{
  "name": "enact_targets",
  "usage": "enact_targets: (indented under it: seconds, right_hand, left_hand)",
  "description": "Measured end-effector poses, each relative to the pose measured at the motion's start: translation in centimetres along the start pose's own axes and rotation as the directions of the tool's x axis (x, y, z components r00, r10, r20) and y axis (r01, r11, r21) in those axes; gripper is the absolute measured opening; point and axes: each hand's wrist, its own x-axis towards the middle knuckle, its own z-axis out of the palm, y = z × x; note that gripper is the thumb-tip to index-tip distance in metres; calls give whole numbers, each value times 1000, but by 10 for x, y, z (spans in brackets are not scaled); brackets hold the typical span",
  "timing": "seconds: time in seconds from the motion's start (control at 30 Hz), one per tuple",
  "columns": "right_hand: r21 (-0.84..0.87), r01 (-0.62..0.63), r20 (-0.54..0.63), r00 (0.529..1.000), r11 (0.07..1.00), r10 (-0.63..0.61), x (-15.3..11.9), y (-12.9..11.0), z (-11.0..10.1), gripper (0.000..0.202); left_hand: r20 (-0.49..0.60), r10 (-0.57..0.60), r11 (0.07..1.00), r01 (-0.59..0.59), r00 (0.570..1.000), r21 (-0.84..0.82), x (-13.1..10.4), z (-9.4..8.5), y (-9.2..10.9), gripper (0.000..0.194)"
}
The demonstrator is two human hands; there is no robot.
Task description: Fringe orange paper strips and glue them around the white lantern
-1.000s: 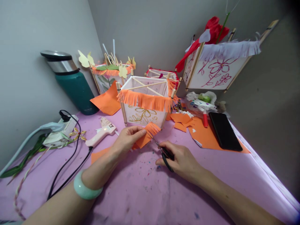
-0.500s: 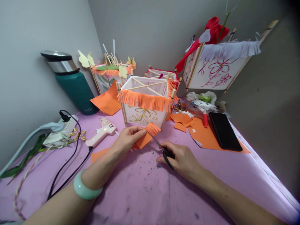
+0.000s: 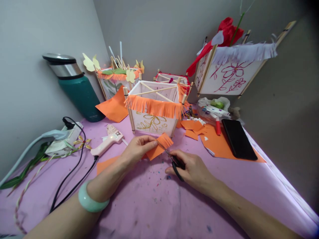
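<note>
Between finger and thumb, my left hand [image 3: 141, 146] pinches a piece of orange paper [image 3: 155, 153] whose upper right edge is slit into a fringe. My right hand [image 3: 190, 165] grips black-handled scissors [image 3: 177, 168], and their blades lie across the paper close to my left fingertips. Just behind my hands stands a white lantern [image 3: 149, 122] with a stick frame, a gold flower drawing and an orange fringe along its top. A pale pink glue gun [image 3: 109, 143] rests left of my left hand.
Orange paper scraps [image 3: 193, 127] and a black phone [image 3: 238, 139] lie at right. A green bottle [image 3: 79, 94] and a power strip [image 3: 65, 139] with cables are at left. Another decorated lantern [image 3: 229, 74] hangs at upper right; more stand behind.
The orange paper and my left hand have shifted slightly right and down. The scissors have moved slightly left, still in my right hand, with their blades across the paper.
</note>
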Motion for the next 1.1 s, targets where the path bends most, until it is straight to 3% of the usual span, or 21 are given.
enact_targets:
  seconds: [0.67,1.1]
  right_hand:
    - [15,4,-1,1000,1000,-4,1,3,2,36]
    - [35,-17,21,1000,999,16,0,-1,-2,32]
  left_hand:
    - [63,-1,999,4,998,-47,3,-1,-2,20]
    - [-8,23,996,-23,1000,-88,3,-5,-2,23]
